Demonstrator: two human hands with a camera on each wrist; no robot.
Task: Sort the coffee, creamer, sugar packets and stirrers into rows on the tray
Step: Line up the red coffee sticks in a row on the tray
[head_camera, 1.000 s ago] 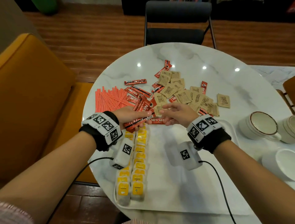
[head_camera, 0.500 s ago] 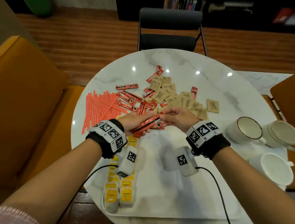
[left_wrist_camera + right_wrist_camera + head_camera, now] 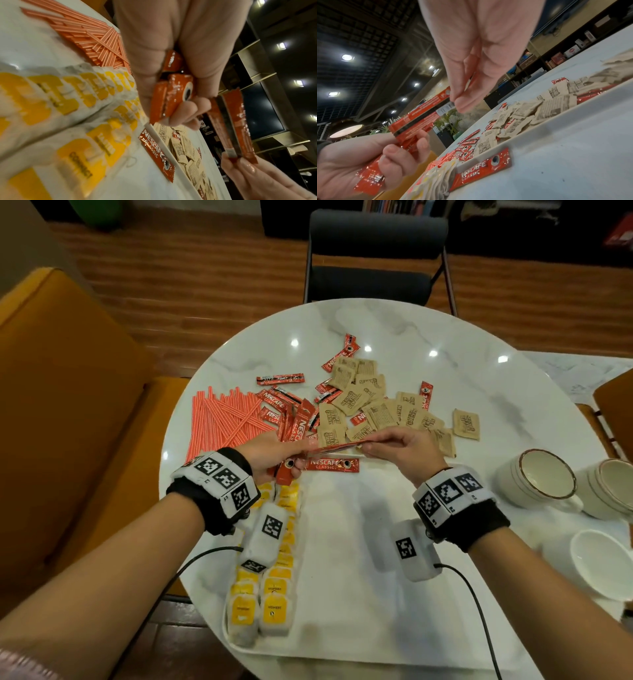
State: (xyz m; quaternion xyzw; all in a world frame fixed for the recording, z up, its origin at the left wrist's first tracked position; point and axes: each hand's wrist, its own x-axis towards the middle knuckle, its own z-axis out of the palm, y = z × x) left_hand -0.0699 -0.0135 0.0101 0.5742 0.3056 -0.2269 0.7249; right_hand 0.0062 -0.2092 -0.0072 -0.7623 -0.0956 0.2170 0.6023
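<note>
Dim room; ceiling-light glare; wrist cams blurry.

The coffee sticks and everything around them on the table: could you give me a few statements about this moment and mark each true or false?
1. Both hands hold red coffee sticks at once: the left hand grips one end of the bunch, the right hand pinches the other. True.
2. One coffee stick already lies on the tray. True.
3. The brown sugar packets sit in neat rows on the tray. False: they lie in a loose heap on the table beyond it.
4. The orange stirrers stand in a cup. False: they lie flat on the table.
5. Yellow-and-white packets fill two rows along the tray's left side. True.
</note>
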